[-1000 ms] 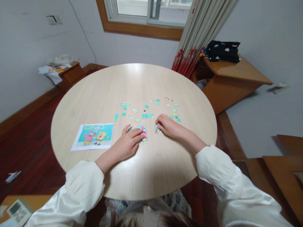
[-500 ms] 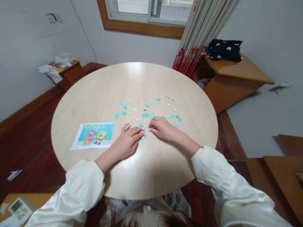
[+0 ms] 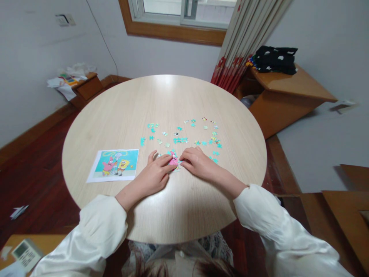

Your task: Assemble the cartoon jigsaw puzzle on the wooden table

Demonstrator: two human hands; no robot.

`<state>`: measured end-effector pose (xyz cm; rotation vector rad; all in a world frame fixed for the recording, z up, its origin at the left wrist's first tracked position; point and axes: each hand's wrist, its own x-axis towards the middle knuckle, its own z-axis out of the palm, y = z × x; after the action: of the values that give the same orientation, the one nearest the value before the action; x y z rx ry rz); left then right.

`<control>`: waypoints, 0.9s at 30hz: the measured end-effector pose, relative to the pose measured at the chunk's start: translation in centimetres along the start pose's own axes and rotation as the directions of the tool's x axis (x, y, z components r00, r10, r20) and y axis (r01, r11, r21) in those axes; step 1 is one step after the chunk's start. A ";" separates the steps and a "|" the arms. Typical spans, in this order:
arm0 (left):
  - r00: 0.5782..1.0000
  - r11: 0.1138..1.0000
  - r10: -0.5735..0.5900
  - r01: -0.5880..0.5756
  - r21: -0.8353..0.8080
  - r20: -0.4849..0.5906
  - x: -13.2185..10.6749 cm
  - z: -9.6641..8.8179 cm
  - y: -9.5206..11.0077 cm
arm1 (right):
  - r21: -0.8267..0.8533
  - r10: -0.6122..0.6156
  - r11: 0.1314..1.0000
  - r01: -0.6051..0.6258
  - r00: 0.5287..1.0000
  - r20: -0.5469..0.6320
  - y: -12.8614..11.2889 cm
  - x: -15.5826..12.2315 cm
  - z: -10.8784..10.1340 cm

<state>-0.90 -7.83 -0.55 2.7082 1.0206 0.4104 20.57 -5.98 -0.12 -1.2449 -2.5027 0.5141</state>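
Note:
A joined section of jigsaw puzzle [image 3: 173,159] with a pink cartoon figure lies flat on the round table, partly covered by fingers. My left hand [image 3: 155,172] rests on its left side with the fingers stretched out and the little finger apart. At its right edge, my right hand [image 3: 197,162] is closed in a pinch on a small puzzle piece [image 3: 180,163], mostly hidden by the fingertips. Beyond my hands, several loose teal puzzle pieces [image 3: 180,140] lie scattered. A printed reference picture [image 3: 115,164] of cartoon figures lies left of my left hand.
The round wooden table [image 3: 115,111] has its near edge close to my body. A wooden cabinet [image 3: 294,92] with folded black cloth [image 3: 275,59] stands at the right, by a curtain [image 3: 245,38]. A white remote-like device [image 3: 26,254] sits at the lower left.
My right hand has moved slightly left and nearer to me, bringing its piece up to the joined section. Loose pieces that it covered now show. My left hand stays in nearly the same place.

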 end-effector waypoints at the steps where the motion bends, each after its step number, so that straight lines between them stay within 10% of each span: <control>1: 1.000 1.000 0.002 -0.002 0.003 0.001 0.0 0.0 0.0 | 0.004 -0.002 1.000 0.002 1.000 -0.006 0.0 0.0 0.1; 27: 1.000 1.000 0.003 -0.003 -0.010 0.003 0.0 0.0 -0.1 | -0.076 0.109 0.990 -0.118 0.987 -0.118 2.5 -0.2 -0.6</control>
<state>-0.96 -7.79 -0.59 2.7012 1.0112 0.4112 22.67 -4.69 -0.75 -1.4131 -2.3902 0.3582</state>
